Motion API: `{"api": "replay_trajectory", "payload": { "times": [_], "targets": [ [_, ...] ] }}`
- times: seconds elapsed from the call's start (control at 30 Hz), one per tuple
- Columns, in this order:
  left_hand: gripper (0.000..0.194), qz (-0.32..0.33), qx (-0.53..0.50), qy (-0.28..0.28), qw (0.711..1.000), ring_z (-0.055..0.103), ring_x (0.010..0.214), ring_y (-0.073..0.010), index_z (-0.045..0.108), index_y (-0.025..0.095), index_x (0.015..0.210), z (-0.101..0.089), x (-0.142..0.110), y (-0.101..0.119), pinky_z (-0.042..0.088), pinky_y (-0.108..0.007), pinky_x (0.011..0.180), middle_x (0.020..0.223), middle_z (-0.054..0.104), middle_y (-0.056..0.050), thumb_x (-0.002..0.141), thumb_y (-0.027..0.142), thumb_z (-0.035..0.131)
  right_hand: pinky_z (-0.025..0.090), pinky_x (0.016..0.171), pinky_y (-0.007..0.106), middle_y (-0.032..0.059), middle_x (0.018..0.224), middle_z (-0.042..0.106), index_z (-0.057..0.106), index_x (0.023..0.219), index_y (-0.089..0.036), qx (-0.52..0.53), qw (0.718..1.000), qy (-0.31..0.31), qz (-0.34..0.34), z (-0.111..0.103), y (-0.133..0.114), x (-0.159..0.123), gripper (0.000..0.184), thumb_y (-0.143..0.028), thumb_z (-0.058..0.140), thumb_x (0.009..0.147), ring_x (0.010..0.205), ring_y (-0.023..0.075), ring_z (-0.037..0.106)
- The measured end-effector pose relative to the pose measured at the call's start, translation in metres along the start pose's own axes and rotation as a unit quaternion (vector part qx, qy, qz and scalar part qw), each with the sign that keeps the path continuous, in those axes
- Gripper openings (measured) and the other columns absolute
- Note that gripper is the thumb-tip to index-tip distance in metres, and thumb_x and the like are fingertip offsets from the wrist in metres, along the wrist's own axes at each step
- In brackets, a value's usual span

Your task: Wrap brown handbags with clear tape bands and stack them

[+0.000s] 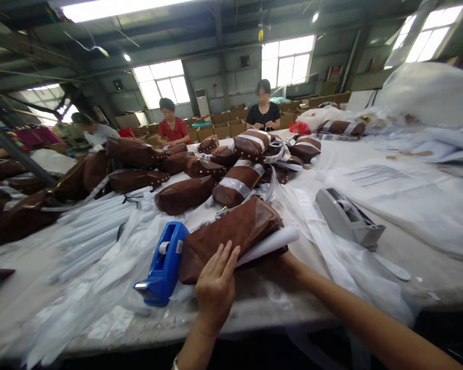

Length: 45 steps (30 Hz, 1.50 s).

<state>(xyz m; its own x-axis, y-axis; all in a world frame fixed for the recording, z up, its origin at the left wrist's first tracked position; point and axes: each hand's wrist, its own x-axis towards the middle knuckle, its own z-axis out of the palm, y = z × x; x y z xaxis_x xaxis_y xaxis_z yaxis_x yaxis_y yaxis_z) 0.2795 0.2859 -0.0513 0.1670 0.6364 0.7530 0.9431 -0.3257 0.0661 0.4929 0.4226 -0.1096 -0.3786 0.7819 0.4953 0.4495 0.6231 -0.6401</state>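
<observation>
The left hand (216,289) lies flat, fingers straight, on a brown bag (229,228) at the near middle of the table (250,321). The right hand (284,263) is mostly hidden at the bag's right end; its grip cannot be told. A white roll (272,244) juts out right. A blue tape dispenser (162,266) stands just left, a grey dispenser (345,218) farther right. Beyond lie more bags (187,194), then three people (263,117).

A creased brown bag (239,221) lies slantwise, a white roll (273,243) against it.
</observation>
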Motion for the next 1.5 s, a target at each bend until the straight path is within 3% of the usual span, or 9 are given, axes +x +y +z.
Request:
{"api": "replay_trajectory", "payload": {
  "times": [0.1, 0.2, 0.3, 0.5, 0.77, 0.93, 1.13, 1.4, 1.5],
  "targets": [
    [0.064, 0.024, 0.017, 0.011, 0.999, 0.055, 0.131, -0.0233, 0.049, 0.027, 0.145, 0.008, -0.014, 0.006, 0.054, -0.036, 0.102, 0.140, 0.059, -0.004, 0.088, -0.002, 0.043, 0.062, 0.082, 0.045, 0.0126, 0.112, 0.073, 0.064, 0.121, -0.021, 0.031, 0.994, 0.081, 0.065, -0.044, 0.018, -0.010, 0.039, -0.041, 0.041, 0.096, 0.094, 0.0291, 0.072],
    [0.060, 0.043, 0.031, 0.016, 0.998, 0.056, 0.130, -0.0233, 0.055, 0.028, 0.139, 0.014, -0.026, 0.012, 0.055, -0.035, 0.100, 0.139, 0.060, -0.003, 0.090, -0.003, 0.043, 0.056, 0.095, 0.051, 0.0127, 0.125, 0.068, 0.064, 0.112, -0.022, 0.039, 0.975, 0.175, 0.134, -0.086, 0.011, -0.003, 0.031, -0.041, 0.046, 0.095, 0.110, 0.0301, 0.068],
    [0.057, 0.056, 0.028, 0.029, 0.998, 0.058, 0.128, -0.0229, 0.059, 0.029, 0.136, 0.017, -0.035, 0.017, 0.055, -0.034, 0.099, 0.137, 0.063, -0.003, 0.091, -0.003, 0.044, 0.044, 0.109, 0.053, 0.0080, 0.128, 0.067, 0.068, 0.108, -0.026, 0.005, 0.989, 0.114, 0.094, -0.105, -0.020, 0.018, 0.025, -0.041, 0.054, 0.094, 0.120, 0.0286, 0.062],
    [0.051, 0.052, 0.018, 0.043, 0.998, 0.061, 0.124, -0.0207, 0.063, 0.029, 0.131, 0.017, -0.039, 0.024, 0.055, -0.030, 0.097, 0.132, 0.066, -0.001, 0.094, 0.000, 0.044, 0.039, 0.115, 0.049, 0.0060, 0.133, 0.064, 0.076, 0.101, -0.025, -0.110, 0.979, -0.120, -0.126, -0.066, -0.043, 0.089, 0.026, -0.032, 0.051, 0.098, 0.135, 0.0283, 0.048],
    [0.050, 0.053, 0.020, 0.062, 0.997, 0.061, 0.125, -0.0195, 0.063, 0.030, 0.131, 0.023, -0.042, 0.022, 0.054, -0.029, 0.096, 0.131, 0.067, 0.000, 0.098, 0.002, 0.038, 0.040, 0.110, 0.055, 0.0039, 0.151, 0.048, 0.080, 0.098, -0.030, -0.229, 0.854, -0.427, -0.189, -0.002, -0.009, 0.187, 0.045, 0.001, 0.065, 0.070, 0.143, 0.0390, 0.036],
    [0.049, 0.055, 0.014, 0.067, 0.996, 0.060, 0.126, -0.0198, 0.063, 0.029, 0.131, 0.024, -0.042, 0.020, 0.053, -0.029, 0.098, 0.131, 0.067, 0.000, 0.099, 0.004, 0.037, 0.027, 0.113, 0.065, 0.0065, 0.164, 0.026, 0.072, 0.121, -0.033, -0.286, 0.807, -0.450, -0.254, 0.013, -0.004, 0.183, 0.042, -0.009, 0.057, 0.089, 0.146, 0.0436, 0.026],
    [0.043, 0.042, 0.005, 0.076, 0.996, 0.061, 0.124, -0.0197, 0.064, 0.029, 0.130, 0.025, -0.042, 0.022, 0.053, -0.029, 0.097, 0.131, 0.067, 0.000, 0.100, 0.009, 0.041, 0.021, 0.116, 0.064, 0.0021, 0.165, 0.022, 0.063, 0.131, -0.040, -0.276, 0.810, -0.425, -0.296, 0.017, 0.007, 0.181, 0.044, -0.017, 0.057, 0.094, 0.149, 0.0398, 0.022],
    [0.042, 0.043, 0.013, 0.088, 0.995, 0.063, 0.122, -0.0189, 0.065, 0.030, 0.128, 0.026, -0.044, 0.022, 0.054, -0.029, 0.095, 0.130, 0.068, 0.001, 0.100, 0.010, 0.041, 0.023, 0.117, 0.058, 0.0008, 0.157, 0.040, 0.079, 0.082, -0.025, -0.281, 0.800, -0.430, -0.310, 0.015, 0.010, 0.182, 0.010, -0.019, 0.071, 0.082, 0.148, 0.0393, 0.024],
    [0.041, 0.042, 0.013, 0.088, 0.995, 0.063, 0.121, -0.0193, 0.065, 0.030, 0.128, 0.025, -0.044, 0.022, 0.055, -0.030, 0.093, 0.130, 0.067, 0.001, 0.100, 0.011, 0.041, 0.028, 0.115, 0.054, 0.0044, 0.158, 0.039, 0.076, 0.082, -0.022, -0.278, 0.808, -0.394, -0.339, 0.006, 0.003, 0.182, 0.007, -0.018, 0.070, 0.081, 0.145, 0.0348, 0.033]
  ]
}}
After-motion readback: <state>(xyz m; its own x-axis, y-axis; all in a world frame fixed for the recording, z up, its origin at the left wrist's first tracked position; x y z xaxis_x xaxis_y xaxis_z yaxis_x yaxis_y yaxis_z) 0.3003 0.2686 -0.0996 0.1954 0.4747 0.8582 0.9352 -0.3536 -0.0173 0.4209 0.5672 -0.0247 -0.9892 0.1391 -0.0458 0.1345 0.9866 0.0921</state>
